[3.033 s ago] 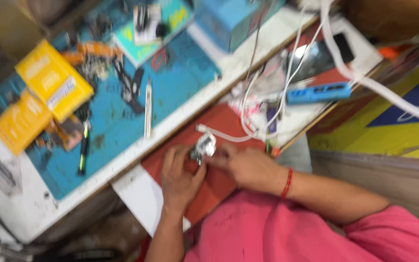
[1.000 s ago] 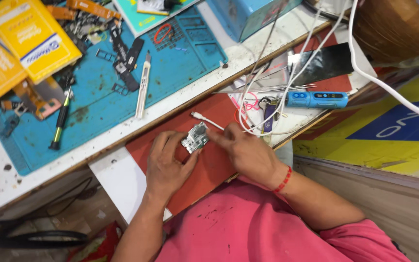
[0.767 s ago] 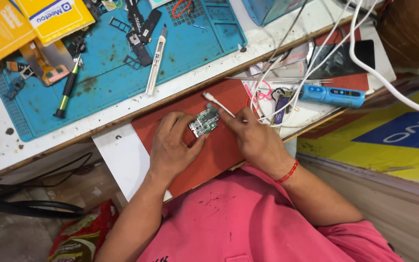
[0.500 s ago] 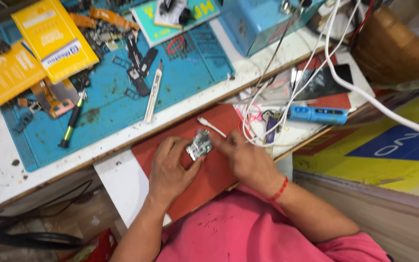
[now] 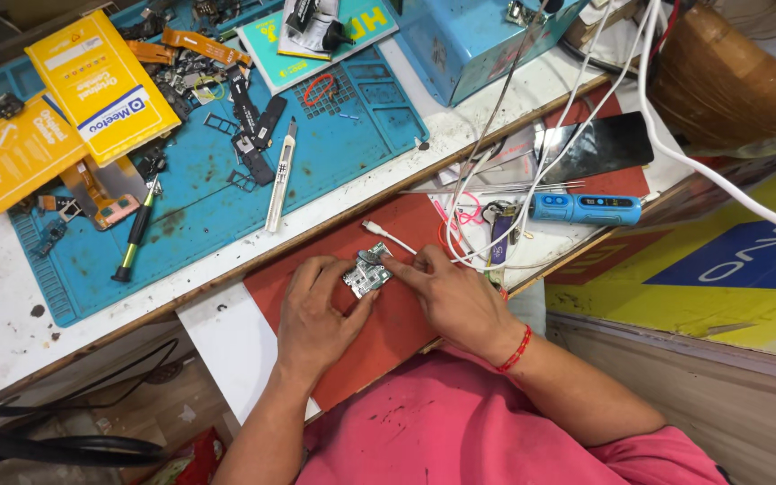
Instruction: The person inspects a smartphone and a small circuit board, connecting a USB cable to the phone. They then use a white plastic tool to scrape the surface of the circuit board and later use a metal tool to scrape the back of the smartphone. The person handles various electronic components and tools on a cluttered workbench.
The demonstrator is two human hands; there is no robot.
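Your left hand (image 5: 314, 314) has the small circuit board (image 5: 366, 272) pinched between thumb and fingertips, holding it just above the red mat (image 5: 352, 359) — the board sits at the upper right edge of that hand, tilted a little. Your right hand (image 5: 455, 296) comes in from the other side, its forefinger pressed on the board's right edge, the other fingers curled under; whether it grasps anything of its own, you cannot tell from here.

Just beyond the board, away from you, a white cable plug (image 5: 379, 230) lies on the mat, apart from both hands. Farther off to the right of your right hand lie a tangle of white wires (image 5: 532, 180), a blue pen-shaped tool (image 5: 586, 208) and a dark phone (image 5: 599, 146), face up.

Past your left hand, across the white table edge (image 5: 226, 269), the blue work mat (image 5: 316, 153) carries a white-handled knife (image 5: 279, 177), a black-and-yellow screwdriver (image 5: 135, 235) and loose small parts — two yellow boxes (image 5: 101, 85) lie at its far left.
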